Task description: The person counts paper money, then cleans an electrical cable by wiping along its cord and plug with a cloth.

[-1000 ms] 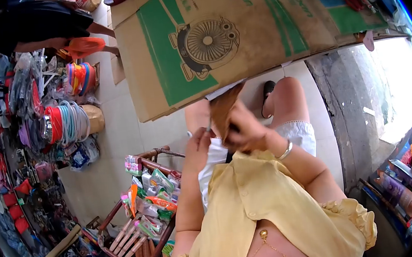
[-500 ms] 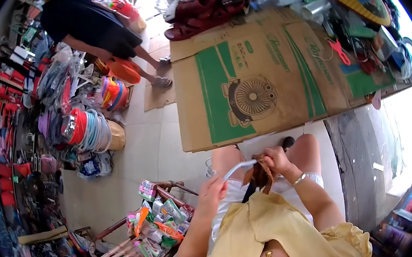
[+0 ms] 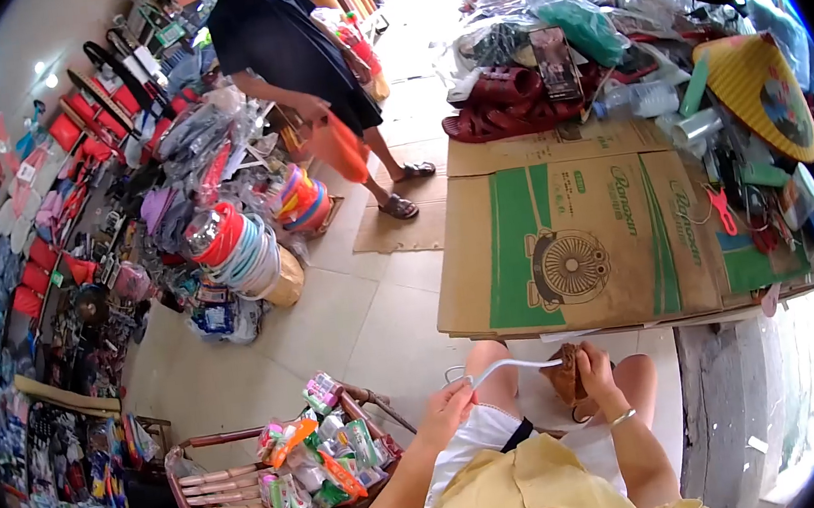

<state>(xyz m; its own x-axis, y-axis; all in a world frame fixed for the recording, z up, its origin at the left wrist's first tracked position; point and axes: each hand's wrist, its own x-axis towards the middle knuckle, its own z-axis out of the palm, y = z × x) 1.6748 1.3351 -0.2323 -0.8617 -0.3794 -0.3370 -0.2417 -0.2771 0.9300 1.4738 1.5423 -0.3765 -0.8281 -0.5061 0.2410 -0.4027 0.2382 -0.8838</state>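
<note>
My left hand (image 3: 446, 411) is closed on one end of a pale, flat strip (image 3: 508, 366) above my lap. The strip arches across to a brown pouch-like piece (image 3: 567, 374), which my right hand (image 3: 598, 374) grips near its top edge. Whether the strip goes into the brown piece or only touches it cannot be made out. Just beyond my hands is the front edge of a flattened cardboard box (image 3: 628, 275) with green bands and a printed fan, lying on a table.
A basket (image 3: 210, 439) of small packets stands at lower left. Dark red sandals (image 3: 511, 114), bottles and a yellow hat (image 3: 757, 93) lie on the table. Beyond the floor, a person (image 3: 292, 58) stands holding an orange bag (image 3: 339, 150) beside stacked goods.
The view has tilted up and turned left, showing more of the shop and the person. My hands have moved apart, and the pale strip now stretches between my left hand and the brown piece.
</note>
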